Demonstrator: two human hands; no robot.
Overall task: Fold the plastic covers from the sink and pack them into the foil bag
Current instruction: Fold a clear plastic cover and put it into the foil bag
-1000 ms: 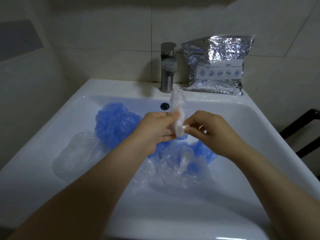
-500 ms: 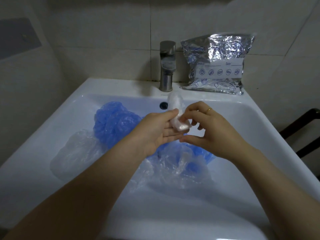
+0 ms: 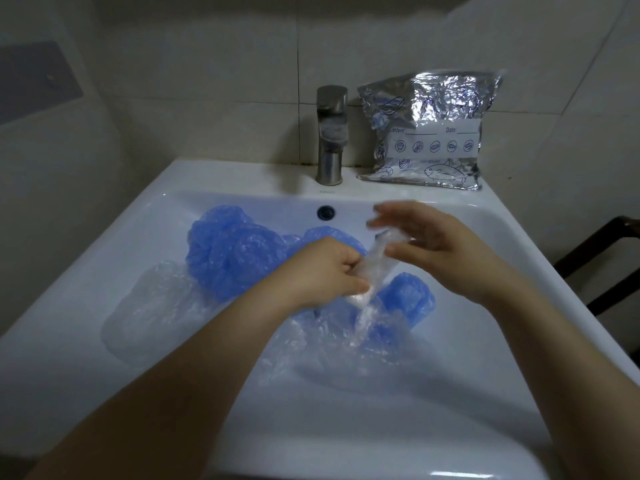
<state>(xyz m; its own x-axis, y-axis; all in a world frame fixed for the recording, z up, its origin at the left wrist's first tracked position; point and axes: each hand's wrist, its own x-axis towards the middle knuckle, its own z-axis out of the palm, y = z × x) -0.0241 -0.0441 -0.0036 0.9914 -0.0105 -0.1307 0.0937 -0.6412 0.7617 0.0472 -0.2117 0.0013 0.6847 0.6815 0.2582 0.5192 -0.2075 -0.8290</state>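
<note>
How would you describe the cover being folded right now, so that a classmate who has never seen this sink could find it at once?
Start at the white sink below the steel tap. Above the loose blue and clear covers in the basin, the left hand pinches a clear cover, with the right hand open beside it. It alone is a narrow folded strip lifted off the pile.

One sink (image 3: 104,258), one tap (image 3: 330,136), one foil bag (image 3: 429,129), two hands, several plastic covers, count unclear
</note>
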